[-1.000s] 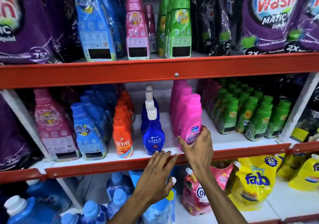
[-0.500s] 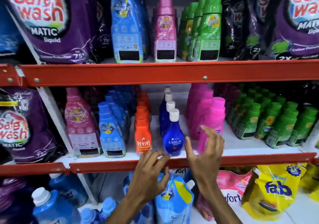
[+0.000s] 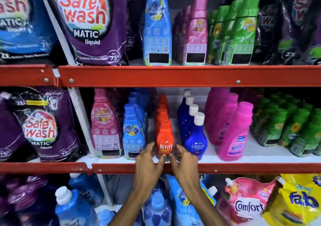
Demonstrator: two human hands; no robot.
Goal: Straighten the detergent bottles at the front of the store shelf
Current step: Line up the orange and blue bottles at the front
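Middle shelf (image 3: 225, 168): now off pink bottle (image 3: 234, 131), left hand (image 3: 149, 159) and right hand (image 3: 184, 161) loosely cupping orange bottle (image 3: 165, 138), next for straightening

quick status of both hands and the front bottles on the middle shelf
left hand: open, fingers curled at Revive's left side
right hand: open, fingers curled at Revive's right side
Revive bottle: upright, label forward
Ujala bottle: upright, capped
pink Vanish bottle: leaning slightly, capped
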